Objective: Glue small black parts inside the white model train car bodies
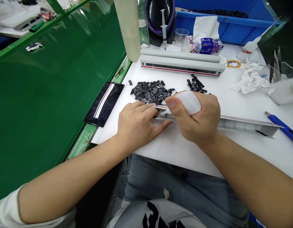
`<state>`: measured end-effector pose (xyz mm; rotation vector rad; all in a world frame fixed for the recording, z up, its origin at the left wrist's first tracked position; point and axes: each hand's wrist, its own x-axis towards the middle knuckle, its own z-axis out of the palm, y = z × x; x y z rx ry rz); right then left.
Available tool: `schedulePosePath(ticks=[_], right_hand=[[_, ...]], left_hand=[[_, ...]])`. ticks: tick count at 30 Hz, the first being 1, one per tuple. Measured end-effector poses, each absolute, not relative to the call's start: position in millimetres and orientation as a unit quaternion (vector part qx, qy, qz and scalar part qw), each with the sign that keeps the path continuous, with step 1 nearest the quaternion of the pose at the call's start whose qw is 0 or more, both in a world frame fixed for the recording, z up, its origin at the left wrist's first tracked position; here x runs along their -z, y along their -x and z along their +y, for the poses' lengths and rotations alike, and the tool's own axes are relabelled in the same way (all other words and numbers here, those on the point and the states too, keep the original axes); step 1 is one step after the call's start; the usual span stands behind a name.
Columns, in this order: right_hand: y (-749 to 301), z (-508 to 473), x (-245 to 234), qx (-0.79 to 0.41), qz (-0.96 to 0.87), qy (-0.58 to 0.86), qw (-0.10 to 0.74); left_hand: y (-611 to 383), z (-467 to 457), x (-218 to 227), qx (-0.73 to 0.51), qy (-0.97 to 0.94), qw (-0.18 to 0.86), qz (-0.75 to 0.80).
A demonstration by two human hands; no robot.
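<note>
My left hand (139,125) is closed on the left end of a long model train car shell (243,125), which lies with its hollow side toward me. In my right hand (200,117) is a white squeeze bottle (188,102), tipped so its nozzle points down-left into the shell near my left fingers. The nozzle's very tip is hard to make out. Just beyond my hands lies a pile of small black rectangular pieces (152,91). A smaller group of black pieces (195,85) sits to its right, partly hidden by my right hand.
Two train shells (181,67) stand behind the pile. A phone (104,104) lies at the left by a green partition (53,79). At the right are a blue knife (285,128), crumpled tissue (253,81) and a clear box (287,90). A blue bin (232,27) stands behind.
</note>
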<state>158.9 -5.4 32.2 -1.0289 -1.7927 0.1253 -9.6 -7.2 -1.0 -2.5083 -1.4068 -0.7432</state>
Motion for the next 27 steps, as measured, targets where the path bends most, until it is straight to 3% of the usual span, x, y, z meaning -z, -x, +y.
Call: schedulePosePath(ticks=[20,24,27], right_hand=[[-158.0,-7.3,-29.5,-0.085,-0.734,0.426,0.522],[-182.7,-5.4,-51.7,-0.153,-0.603,0.433,0.652],[-235.7,3.7,-77.8,-0.27,-0.471,0.395,0.741]], left_hand=[[10.6,-7.2,0.6,0.245,0.844,0.085,-0.47],[13.3,-5.2,-1.0,0.256,0.854,0.09,-0.444],[17.2,-2.3,-1.4,0.259,0.859,0.107,-0.429]])
